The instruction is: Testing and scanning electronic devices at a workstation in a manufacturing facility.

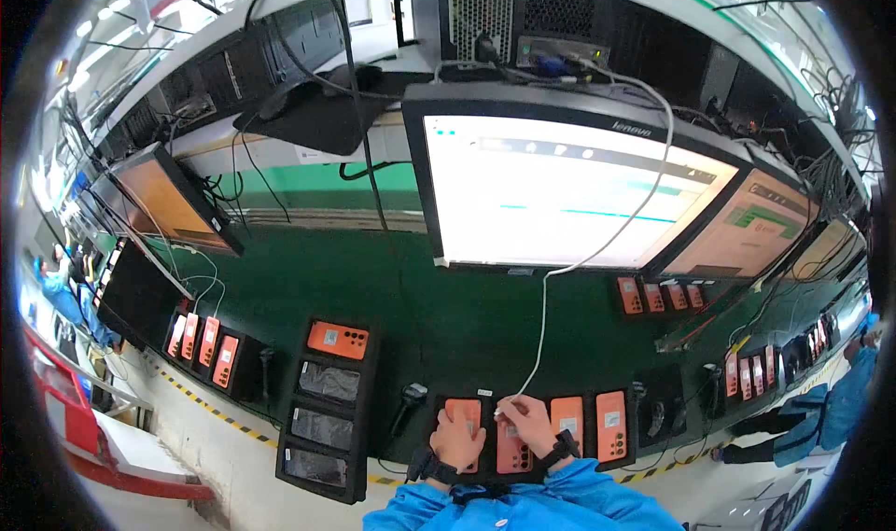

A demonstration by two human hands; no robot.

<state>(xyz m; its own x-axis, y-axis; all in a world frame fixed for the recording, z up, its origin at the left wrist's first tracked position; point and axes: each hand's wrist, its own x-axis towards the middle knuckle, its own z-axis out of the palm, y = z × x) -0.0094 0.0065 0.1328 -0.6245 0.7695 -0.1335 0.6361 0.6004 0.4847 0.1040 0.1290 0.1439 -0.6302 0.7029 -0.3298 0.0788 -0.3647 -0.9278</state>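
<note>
- Cabled phone [511, 458]: second from left in the front black tray [590, 430], on the green surface [327, 251]; orange back up, long axis running away from the wearer, camera end nearest the body.
- Right grip [529, 426]: nearly closed, thumb and finger pinching the end of the white cable [544, 321] at that phone's far end; whether plugged in, can't tell.
- Cable runs up from the fingers, across the monitor [569, 190].
- Left grip [455, 442]: laid over the leftmost phone [473, 410], fingers pointing away from the body; clasping or just resting, can't tell.
- Leftmost phone: same long axis, mostly covered by hand.
- Two more orange phones to the right, parallel, camera ends near the body.
- Handheld scanner [411, 400]: left of the tray.
</note>
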